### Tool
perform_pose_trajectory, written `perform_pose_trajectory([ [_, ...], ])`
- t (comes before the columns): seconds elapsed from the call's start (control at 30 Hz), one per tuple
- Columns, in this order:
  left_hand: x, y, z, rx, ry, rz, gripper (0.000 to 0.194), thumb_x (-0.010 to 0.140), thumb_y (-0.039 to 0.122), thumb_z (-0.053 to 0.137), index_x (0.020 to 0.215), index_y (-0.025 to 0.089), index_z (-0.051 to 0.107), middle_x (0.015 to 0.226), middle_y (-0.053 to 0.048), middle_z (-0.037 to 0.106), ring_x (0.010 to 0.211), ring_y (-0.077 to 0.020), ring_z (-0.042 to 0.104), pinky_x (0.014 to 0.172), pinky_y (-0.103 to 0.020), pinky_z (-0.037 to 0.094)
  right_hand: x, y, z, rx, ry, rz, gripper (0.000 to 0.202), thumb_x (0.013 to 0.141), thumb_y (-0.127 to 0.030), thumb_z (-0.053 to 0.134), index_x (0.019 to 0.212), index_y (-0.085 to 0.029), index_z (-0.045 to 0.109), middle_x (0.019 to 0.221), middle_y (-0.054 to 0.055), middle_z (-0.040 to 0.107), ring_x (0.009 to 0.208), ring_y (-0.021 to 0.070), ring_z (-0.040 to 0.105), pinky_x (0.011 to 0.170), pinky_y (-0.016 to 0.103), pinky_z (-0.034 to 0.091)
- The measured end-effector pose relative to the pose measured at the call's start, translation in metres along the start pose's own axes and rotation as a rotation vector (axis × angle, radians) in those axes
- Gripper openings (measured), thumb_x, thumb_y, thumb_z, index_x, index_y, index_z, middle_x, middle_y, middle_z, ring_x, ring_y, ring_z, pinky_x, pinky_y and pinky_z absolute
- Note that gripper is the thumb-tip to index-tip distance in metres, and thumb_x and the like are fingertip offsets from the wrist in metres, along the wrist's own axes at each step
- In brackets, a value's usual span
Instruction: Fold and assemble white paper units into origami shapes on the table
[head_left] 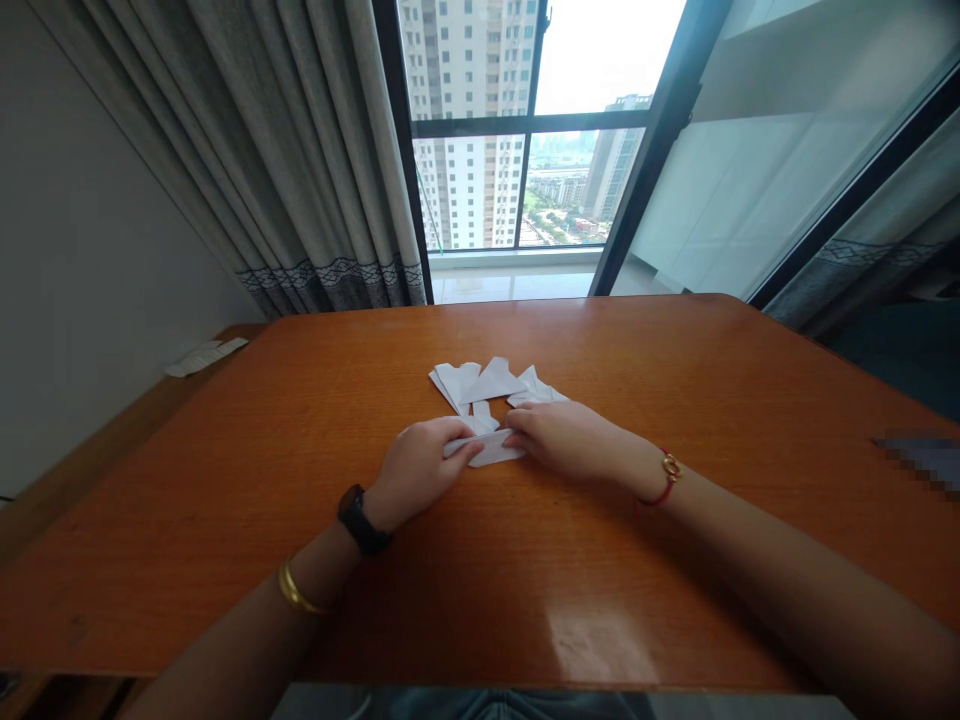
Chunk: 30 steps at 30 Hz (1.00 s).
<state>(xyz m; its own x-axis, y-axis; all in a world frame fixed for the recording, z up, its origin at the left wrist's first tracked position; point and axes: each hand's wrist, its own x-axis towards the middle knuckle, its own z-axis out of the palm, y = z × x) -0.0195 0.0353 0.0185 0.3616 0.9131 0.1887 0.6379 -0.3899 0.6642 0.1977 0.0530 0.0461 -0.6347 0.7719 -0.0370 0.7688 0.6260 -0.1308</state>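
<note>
Two hands hold a strip of folded paper (496, 450) low over the middle of the bench (300, 430).
The left hand (431, 458), below a black watch (364, 520), has its grip closed, thumb and fingers pinching the strip's left end; the right hand (559, 437), with a red bracelet (666, 478) at the wrist, pinches the right end, though its fingertips are partly hidden. Just beyond lie several white paper pieces (495, 380), some overlapping, one close by the right hand's knuckles.

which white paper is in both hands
The nearest paper strip, pinched by the left hand and right hand; the other papers lie farther back.
</note>
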Motion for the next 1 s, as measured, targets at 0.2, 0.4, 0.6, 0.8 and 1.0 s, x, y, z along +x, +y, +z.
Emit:
perform_pose_trajectory([
  [0.2,0.003,-0.002,-0.001,-0.554,-0.075,-0.261,0.025,0.081,0.038,0.066,0.073,0.015,0.065,0.058,0.002,0.055,0.050,-0.0098,0.044,0.047,-0.019,0.031,-0.005,-0.012,-0.008,-0.056,0.352,-0.162,0.039,0.084,-0.044,0.063,0.113,-0.018,0.061,0.117,0.012,0.062,0.112,0.0311,0.051,0.100,0.050,0.031],
  [0.4,0.006,-0.006,-0.006,-1.165,-0.198,-0.540,0.017,0.080,0.027,0.066,0.075,0.015,0.054,0.058,0.006,0.041,0.044,-0.0035,0.034,0.039,-0.012,0.025,0.000,-0.018,0.010,-0.185,0.511,-0.441,0.026,0.099,-0.016,0.040,0.111,-0.017,0.063,0.105,0.008,0.069,0.103,0.0207,0.057,0.096,0.041,0.037],
  [0.6,0.007,-0.003,-0.005,-1.380,-0.219,-0.681,0.007,0.082,0.015,0.063,0.079,0.014,0.057,0.059,0.005,0.048,0.042,-0.0028,0.041,0.036,-0.010,0.031,-0.002,-0.021,0.017,-0.126,0.568,-0.379,0.031,0.102,-0.019,0.035,0.103,-0.021,0.066,0.097,0.006,0.071,0.092,0.0192,0.058,0.079,0.037,0.040],
  [0.8,0.014,-0.002,-0.004,-1.433,-0.014,-0.726,0.024,0.093,0.028,0.045,0.092,0.010,0.061,0.081,-0.010,0.068,0.067,-0.0168,0.067,0.057,-0.027,0.058,0.005,0.034,0.001,-0.340,0.551,-0.066,0.033,0.101,-0.027,0.036,0.103,-0.024,0.068,0.105,0.004,0.071,0.089,0.0219,0.053,0.077,0.037,0.034],
  [1.0,0.015,-0.003,-0.002,-1.465,0.085,-0.696,0.025,0.094,0.028,0.043,0.086,0.011,0.060,0.074,-0.007,0.066,0.061,-0.0152,0.066,0.052,-0.026,0.056,0.011,0.160,-0.008,-0.329,0.488,0.461,0.035,0.098,-0.024,0.038,0.106,-0.014,0.071,0.109,0.014,0.068,0.099,0.0243,0.054,0.075,0.032,0.033],
])
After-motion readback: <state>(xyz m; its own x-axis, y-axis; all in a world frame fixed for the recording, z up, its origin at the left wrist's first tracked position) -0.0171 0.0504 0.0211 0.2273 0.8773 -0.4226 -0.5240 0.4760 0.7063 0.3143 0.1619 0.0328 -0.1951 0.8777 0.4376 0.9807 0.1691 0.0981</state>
